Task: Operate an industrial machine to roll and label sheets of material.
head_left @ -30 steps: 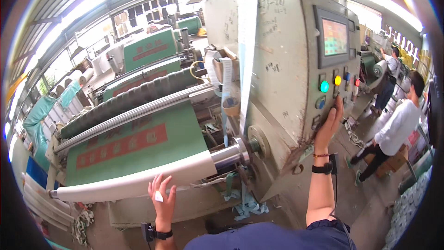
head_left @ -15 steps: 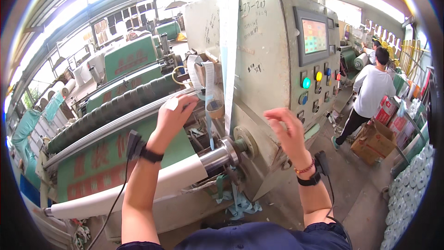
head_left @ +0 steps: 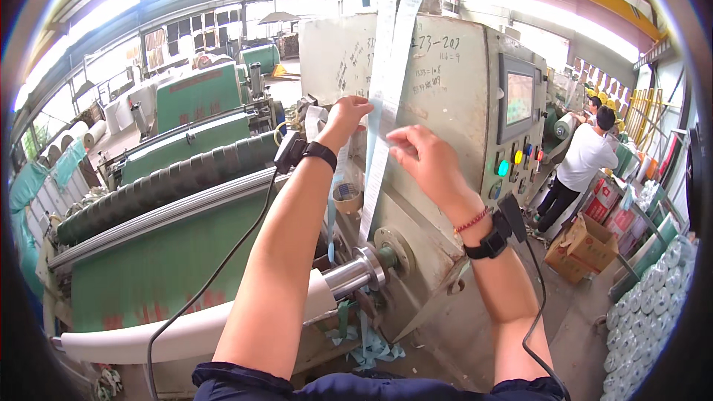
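Note:
Long pale strips (head_left: 386,59) hang down in front of the machine's cabinet, some white with faint print, one light blue. My left hand (head_left: 344,120) is raised to them, its fingertips pinched at the left edge of the strips. On their other side is my right hand (head_left: 434,163), fingers bent and a gap between thumb and forefinger, the tips close to a white strip. Whether they touch it I cannot tell. Below, a white roll (head_left: 200,327) sits on a metal shaft (head_left: 353,275), with green printed sheet (head_left: 171,267) running behind it.
A beige control cabinet (head_left: 445,111) with a touch screen (head_left: 520,96) and coloured buttons stands ahead. At right are a person in a white top (head_left: 587,156), an open cardboard box (head_left: 583,249) and stacked wrapped rolls (head_left: 646,312). Tangled strip scraps (head_left: 368,345) lie below the shaft.
Both hands have gone up and inward to the hanging strips; my left fingers now meet their edge. The green sheet's red print has shifted down toward the white roll, which looks thicker.

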Demonstrator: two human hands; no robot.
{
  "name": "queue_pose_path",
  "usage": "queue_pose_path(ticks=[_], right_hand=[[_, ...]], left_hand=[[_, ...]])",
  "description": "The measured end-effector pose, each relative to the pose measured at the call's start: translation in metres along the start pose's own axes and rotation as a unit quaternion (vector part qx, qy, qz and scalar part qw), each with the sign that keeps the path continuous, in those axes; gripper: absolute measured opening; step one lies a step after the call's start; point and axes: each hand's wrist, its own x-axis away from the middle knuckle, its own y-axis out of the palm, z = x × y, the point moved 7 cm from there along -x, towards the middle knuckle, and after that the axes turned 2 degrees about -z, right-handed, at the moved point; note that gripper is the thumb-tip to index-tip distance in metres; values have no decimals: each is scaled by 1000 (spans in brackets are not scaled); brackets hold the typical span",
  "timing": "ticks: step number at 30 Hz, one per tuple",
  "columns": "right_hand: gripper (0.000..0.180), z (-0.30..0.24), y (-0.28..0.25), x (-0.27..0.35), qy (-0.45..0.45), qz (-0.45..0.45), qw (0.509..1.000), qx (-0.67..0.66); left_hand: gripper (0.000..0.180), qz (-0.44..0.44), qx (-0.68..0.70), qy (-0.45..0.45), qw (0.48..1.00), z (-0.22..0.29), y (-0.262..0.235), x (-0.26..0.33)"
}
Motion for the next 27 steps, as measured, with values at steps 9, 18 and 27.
queue_pose_path(ticks=[9,18,27], right_hand=[[30,10,-14,-91,-145,55,960,235],[21,-17,-16,-114,-74,25,989,128],[18,-35,-74,-81,-66,193,978,51]], left_hand=[[16,-82,325,58,940,46,21,35],[32,-92,232,88,964,74,-27,51],[51,15,79,161,984,56,-45,47]])
